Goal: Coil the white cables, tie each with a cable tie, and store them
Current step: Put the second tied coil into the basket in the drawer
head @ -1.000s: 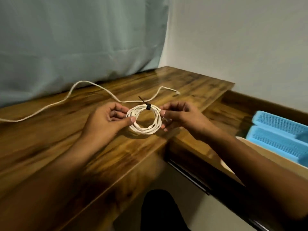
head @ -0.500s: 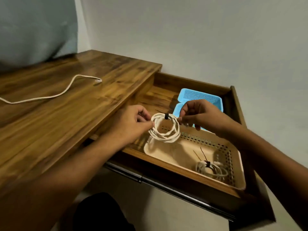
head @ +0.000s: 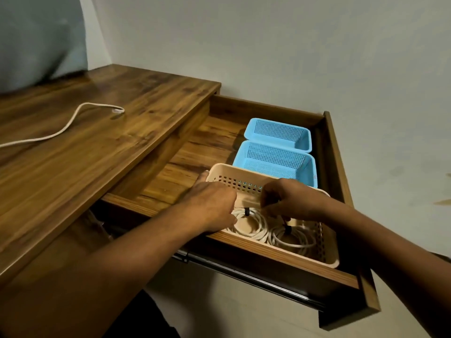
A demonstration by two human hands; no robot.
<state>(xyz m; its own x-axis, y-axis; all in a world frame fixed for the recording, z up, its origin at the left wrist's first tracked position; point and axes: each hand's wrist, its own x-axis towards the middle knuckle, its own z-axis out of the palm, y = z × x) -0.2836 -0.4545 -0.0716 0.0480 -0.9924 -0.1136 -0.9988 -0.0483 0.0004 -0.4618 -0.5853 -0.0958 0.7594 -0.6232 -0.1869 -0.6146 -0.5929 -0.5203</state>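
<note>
Open drawer (head: 195, 152), front edge nearest. Beige basket (head: 234, 176) sits at its front right corner. Two tied coils lie side by side on the basket floor: coiled cable (head: 253, 236) on the left, its black tie (head: 246, 211) at the far side, and second coil (head: 290, 244) to the right, touching or nearly so. Left hand (head: 212, 206) has its fingers curled on the coiled cable's left edge, holding it. Right hand (head: 290, 201) is curled down over the cable's right side; grip hidden, cannot tell. Behind the beige basket, two blue baskets (head: 275, 162) run toward the drawer's back edge. Loose white cable (head: 70, 120) trails across the desk (head: 97, 154) toward its left edge.
</note>
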